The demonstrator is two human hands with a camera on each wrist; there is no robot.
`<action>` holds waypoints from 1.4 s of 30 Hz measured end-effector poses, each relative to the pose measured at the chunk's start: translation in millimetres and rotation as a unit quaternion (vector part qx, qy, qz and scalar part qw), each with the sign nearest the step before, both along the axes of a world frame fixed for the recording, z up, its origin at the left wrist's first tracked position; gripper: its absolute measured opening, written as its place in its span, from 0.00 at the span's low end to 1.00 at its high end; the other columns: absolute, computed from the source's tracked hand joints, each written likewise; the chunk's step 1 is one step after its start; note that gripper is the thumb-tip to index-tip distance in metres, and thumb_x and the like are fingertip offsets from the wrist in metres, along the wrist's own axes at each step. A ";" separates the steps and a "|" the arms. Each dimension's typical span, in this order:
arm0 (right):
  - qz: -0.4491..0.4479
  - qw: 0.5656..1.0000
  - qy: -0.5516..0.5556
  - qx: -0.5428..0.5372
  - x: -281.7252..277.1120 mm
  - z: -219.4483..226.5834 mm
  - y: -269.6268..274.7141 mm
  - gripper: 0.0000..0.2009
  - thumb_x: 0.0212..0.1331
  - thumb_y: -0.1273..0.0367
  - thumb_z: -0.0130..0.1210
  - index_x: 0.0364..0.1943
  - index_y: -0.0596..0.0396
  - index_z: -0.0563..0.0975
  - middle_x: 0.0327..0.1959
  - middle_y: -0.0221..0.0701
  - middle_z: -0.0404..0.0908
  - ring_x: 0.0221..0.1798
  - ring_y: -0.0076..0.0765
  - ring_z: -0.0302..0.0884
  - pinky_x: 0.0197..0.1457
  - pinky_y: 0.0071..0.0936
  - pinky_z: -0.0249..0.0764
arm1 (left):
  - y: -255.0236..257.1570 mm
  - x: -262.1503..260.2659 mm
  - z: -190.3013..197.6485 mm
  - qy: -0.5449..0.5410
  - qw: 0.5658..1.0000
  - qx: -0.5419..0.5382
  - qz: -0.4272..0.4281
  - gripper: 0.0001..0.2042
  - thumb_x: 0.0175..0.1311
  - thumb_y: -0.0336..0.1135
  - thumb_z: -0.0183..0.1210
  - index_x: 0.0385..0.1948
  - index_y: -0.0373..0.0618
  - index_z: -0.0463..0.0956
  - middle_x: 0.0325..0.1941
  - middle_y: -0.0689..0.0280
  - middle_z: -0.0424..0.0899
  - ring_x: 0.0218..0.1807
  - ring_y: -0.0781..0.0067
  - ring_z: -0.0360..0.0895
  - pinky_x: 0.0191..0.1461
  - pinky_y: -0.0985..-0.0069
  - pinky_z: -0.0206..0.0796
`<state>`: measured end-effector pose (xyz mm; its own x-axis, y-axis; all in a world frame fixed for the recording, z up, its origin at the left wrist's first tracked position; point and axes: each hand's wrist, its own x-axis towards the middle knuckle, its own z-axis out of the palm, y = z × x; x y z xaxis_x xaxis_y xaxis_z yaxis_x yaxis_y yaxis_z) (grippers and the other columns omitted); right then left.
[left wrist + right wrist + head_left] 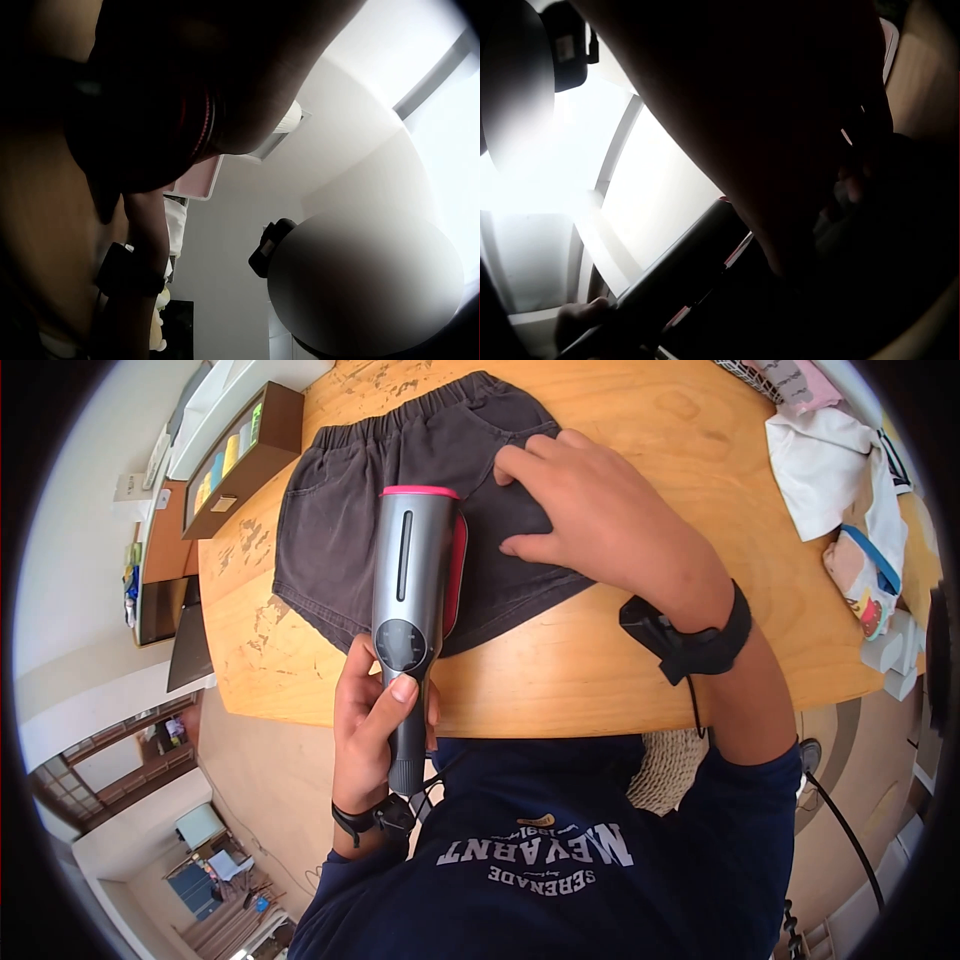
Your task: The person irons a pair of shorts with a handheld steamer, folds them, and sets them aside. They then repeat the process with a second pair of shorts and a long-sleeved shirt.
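Observation:
Dark grey shorts (325, 525) with an elastic waistband lie spread on the wooden table (680, 640), waistband away from the person. A grey handheld garment steamer (408, 550) with pink trim overlaps the middle of the shorts in the head view. The left hand (370, 710) grips its black handle, thumb just below the round control panel. Over the right side of the shorts, the right hand (595, 510) rests with loosely bent fingers, thumb apart from the forefinger. In the dark right wrist view, the steamer (682, 259) slants beside the right hand.
White and patterned cloth (825, 470) lies at the table's right edge. A brown shelf box (243, 460) with small items stands at the far left. The table's near edge runs along the person's waist. A black cable (850, 830) hangs at the right.

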<state>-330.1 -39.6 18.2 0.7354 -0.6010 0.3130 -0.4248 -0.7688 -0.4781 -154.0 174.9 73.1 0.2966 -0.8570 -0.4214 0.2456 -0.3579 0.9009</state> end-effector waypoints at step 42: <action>0.121 0.968 0.124 0.184 -0.6 31.1 11.2 0.18 0.41 0.67 0.75 0.32 0.54 0.76 0.33 0.31 0.78 0.41 0.44 0.78 0.43 0.38 0.74 | 27.8 70.8 8.2 -0.093 0.990 0.014 0.102 0.19 0.72 0.43 0.54 0.54 0.38 0.70 0.22 0.62 0.75 0.16 0.77 0.73 0.18 0.85 0.69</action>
